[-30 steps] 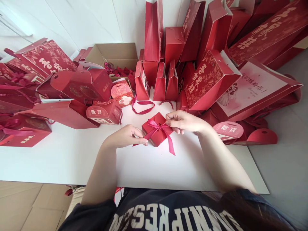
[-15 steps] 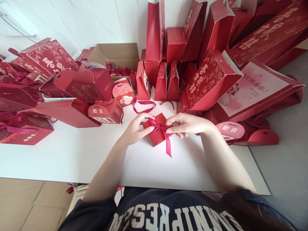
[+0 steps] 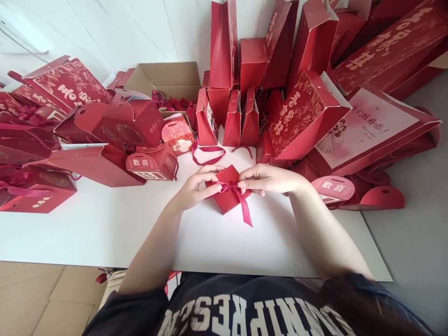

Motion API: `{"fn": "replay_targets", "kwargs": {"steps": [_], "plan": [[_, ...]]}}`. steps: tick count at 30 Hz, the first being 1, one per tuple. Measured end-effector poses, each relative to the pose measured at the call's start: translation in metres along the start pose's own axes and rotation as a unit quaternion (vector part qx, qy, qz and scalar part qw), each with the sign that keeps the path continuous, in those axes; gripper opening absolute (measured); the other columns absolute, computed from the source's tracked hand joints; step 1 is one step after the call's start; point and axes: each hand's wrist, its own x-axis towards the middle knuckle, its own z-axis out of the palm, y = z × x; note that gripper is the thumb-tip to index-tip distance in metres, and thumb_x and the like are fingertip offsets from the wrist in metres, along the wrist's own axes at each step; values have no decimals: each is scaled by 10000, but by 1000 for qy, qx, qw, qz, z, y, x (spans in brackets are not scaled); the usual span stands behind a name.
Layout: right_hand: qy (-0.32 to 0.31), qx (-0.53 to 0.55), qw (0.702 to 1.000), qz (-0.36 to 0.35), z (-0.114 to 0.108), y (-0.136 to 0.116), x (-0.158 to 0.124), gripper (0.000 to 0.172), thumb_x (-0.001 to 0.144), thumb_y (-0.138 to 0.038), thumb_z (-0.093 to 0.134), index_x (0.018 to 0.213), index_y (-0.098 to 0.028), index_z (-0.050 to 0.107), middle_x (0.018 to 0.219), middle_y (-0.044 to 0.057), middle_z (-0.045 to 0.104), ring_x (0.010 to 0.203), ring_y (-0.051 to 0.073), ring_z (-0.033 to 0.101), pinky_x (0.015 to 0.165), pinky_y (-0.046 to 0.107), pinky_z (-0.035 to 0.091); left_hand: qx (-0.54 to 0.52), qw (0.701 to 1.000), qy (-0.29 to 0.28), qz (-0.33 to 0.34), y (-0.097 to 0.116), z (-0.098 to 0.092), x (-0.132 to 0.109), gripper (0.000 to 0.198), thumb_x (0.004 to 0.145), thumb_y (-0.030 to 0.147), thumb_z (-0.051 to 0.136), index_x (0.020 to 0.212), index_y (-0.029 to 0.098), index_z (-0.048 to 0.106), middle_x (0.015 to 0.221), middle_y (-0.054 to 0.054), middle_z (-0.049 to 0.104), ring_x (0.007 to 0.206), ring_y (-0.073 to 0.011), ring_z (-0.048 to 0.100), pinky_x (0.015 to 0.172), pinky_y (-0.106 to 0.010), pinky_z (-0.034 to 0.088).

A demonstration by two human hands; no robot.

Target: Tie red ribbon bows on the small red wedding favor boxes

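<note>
A small red gift box stands on the white table in front of me, with a crimson ribbon tied over its top. My left hand is at the box's left side, thumb and fingers pinching the left part of the ribbon bow. From the right, my right hand pinches the bow's other side close to the knot. One ribbon tail hangs down the front of the box towards me. My fingers partly cover the loops and the box's side corners.
Red gift boxes crowd the left. Tall red bags stand at the back and right. A cardboard carton holding ribbons sits behind. A loose ribbon loop lies beyond the box on the white table.
Both hands have shifted slightly on the bow; my right fingers have closed in nearer the knot. The hanging ribbon tail has swung a little to the right.
</note>
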Motion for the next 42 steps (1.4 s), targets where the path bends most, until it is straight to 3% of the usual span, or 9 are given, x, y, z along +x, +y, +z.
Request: {"fn": "replay_targets", "kwargs": {"steps": [3,8,13,23,33,42], "plan": [[1,3,1000,6,0,2,1,433,937,-548,519,815,-151,643,670,-13,547,532,89,438,555,240,362,3,1000,-19,-4,3,1,0,215,876,352,621,751,195,699,1448,-61,478,1369,-286,413,1129,-421,351],[13,25,1000,-2,1,2,3,424,937,-524,536,722,-160,565,649,-26,510,546,89,432,550,235,340,-14,1000,10,-2,2,3,1,447,931,386,529,545,168,589,1377,-62,549,1324,-279,473,1108,-406,377],[3,46,999,-7,2,5,5,426,947,-522,524,715,-165,531,614,-37,482,538,87,410,557,238,332,28,998,64,2,0,7,1,467,904,358,577,481,170,516,1318,-41,597,1240,-246,540,1044,-383,428],[-1,36,999,-2,2,7,3,424,964,-535,485,750,-171,527,581,-47,448,560,99,409,573,239,334,128,987,92,38,8,7,-1,463,911,286,554,461,187,510,1288,21,642,1261,-215,486,1108,-417,358],[-11,41,999,-13,1,8,3,435,953,-545,499,730,-171,511,615,-41,446,568,99,387,573,247,316,75,996,54,12,7,0,-1,466,907,356,550,465,208,559,1325,29,628,1384,-250,377,1172,-473,273],[-34,93,995,-26,-2,17,6,406,959,-508,524,746,-163,531,578,-59,423,527,84,357,547,238,301,-17,999,30,-27,0,-2,3,464,893,405,568,478,197,543,1375,4,591,1367,-271,418,1169,-470,264]]}}
